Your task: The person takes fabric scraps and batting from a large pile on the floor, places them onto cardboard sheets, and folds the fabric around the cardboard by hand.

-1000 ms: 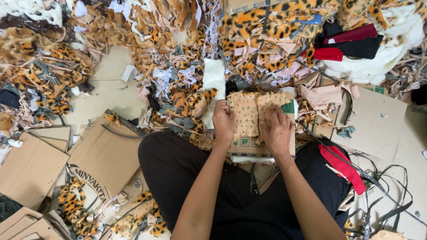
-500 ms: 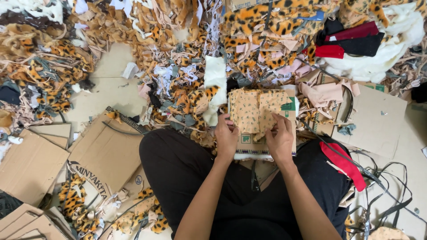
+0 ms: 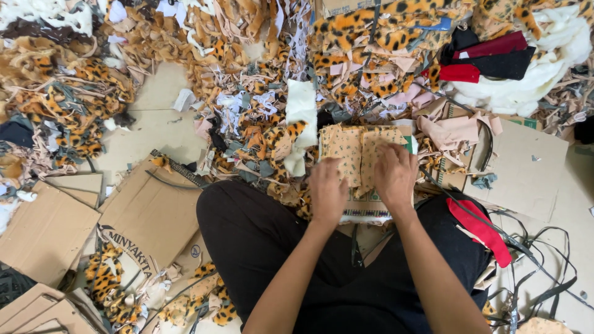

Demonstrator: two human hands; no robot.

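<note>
Cloth (image 3: 356,151), tan with small dark specks, lies in flat pieces on a card (image 3: 371,207) between the knees, amid leopard scraps (image 3: 68,111). Left hand (image 3: 328,193) rests flat at its lower edge; right hand (image 3: 394,175) presses on it, perhaps pinching a fold. Red strap (image 3: 479,226) lies rightward.

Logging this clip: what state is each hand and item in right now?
Left hand: flat, palm down on tan patterned fabric pieces.
Right hand: pressing the same fabric.
Tan patterned fabric pieces: stacked flat.
Brown cardboard sheet: lying flat.
Red fabric strip: draped over the leg.
</note>
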